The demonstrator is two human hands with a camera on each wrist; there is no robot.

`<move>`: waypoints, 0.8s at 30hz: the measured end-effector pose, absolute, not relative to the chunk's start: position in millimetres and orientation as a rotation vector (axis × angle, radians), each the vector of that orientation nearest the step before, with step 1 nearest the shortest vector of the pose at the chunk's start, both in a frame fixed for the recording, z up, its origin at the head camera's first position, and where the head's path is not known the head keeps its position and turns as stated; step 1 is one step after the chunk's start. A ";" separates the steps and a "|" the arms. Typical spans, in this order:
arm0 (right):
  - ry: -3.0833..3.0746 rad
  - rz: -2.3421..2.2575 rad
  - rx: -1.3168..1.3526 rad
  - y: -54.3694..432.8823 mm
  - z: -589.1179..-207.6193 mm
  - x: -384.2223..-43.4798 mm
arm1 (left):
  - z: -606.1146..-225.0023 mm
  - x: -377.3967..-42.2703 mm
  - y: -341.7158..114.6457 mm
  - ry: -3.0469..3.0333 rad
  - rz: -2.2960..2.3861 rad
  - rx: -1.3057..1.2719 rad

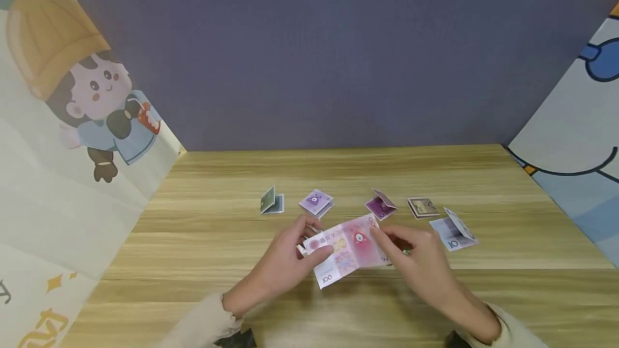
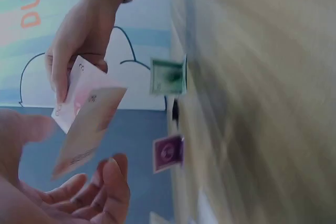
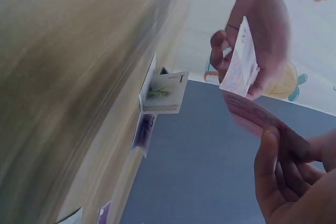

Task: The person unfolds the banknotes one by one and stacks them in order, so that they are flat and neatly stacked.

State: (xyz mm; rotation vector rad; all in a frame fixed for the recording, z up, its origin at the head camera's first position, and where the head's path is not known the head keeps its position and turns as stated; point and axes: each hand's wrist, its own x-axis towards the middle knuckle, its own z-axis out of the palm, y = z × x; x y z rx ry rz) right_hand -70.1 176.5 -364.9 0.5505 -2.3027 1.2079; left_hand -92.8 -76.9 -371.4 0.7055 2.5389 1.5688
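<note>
A pink banknote (image 1: pixel 345 251) marked 100, creased across its middle, is held up over the table. My right hand (image 1: pixel 420 262) pinches its right end, thumb (image 3: pixel 269 153) in front and fingers behind. Around the other end my left hand (image 1: pixel 290 256) is spread; in the left wrist view its thumb (image 2: pixel 37 128) and fingers (image 2: pixel 113 187) stand apart on either side of the note. A folded green banknote (image 2: pixel 168 77) shows in the left wrist view, mostly hidden by my right hand in the head view. A folded note marked 1 YUAN (image 3: pixel 165 94) stands near my left hand.
Across the wooden table (image 1: pixel 217 251) behind my hands lie folded notes: a green-grey one (image 1: pixel 268 200), a light purple one (image 1: pixel 316 201), a dark purple one (image 1: pixel 381 207), a brown one (image 1: pixel 424 207) and a blue one (image 1: pixel 452 232) marked 10. A dark panel (image 1: pixel 338 58) rises behind.
</note>
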 end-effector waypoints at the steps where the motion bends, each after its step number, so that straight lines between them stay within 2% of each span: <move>1: -2.300 1.228 0.541 176.9 -366.1 -69.7 | -373.3 -92.3 -77.2 2.498 1.586 0.695; 11: -2.588 1.422 0.447 196.9 -378.5 -72.3 | -391.3 -101.1 -92.8 2.264 1.615 0.699; 17: -2.986 1.469 0.639 207.4 -386.5 -83.7 | -404.7 -108.5 -99.5 2.259 1.432 0.764; 24: -3.104 1.481 0.752 207.0 -404.3 -87.4 | -418.2 -111.1 -99.2 2.390 1.171 0.899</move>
